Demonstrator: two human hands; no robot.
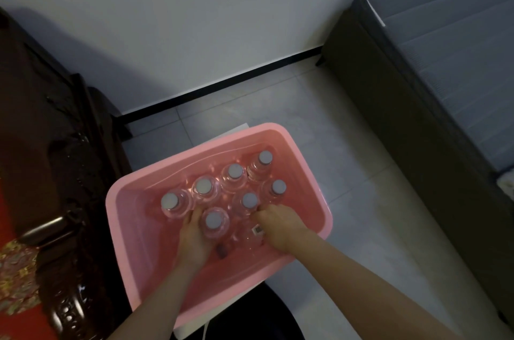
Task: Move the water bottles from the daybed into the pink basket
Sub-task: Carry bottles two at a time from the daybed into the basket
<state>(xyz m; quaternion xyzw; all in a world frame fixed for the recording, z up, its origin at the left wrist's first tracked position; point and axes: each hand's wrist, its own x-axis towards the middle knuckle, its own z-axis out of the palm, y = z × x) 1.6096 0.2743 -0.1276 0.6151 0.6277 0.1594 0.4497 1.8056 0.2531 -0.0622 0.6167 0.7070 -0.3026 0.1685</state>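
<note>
The pink basket (133, 231) stands on the floor below me, with several clear water bottles with pale caps upright inside it, such as the far one (264, 158). My left hand (194, 239) reaches into the basket and wraps round the left side of the nearest capped bottle (214, 221). My right hand (278, 224) is also inside, its fingers curled over another bottle (256, 231), of which only the clear body and a small white label show. That bottle's cap is hidden under the hand.
The dark carved wooden daybed (64, 200) with a red patterned cushion (14, 270) stands at the left. A grey bed (445, 75) fills the right side. Pale floor tiles (361, 214) and a white wall with a black skirting lie beyond the basket.
</note>
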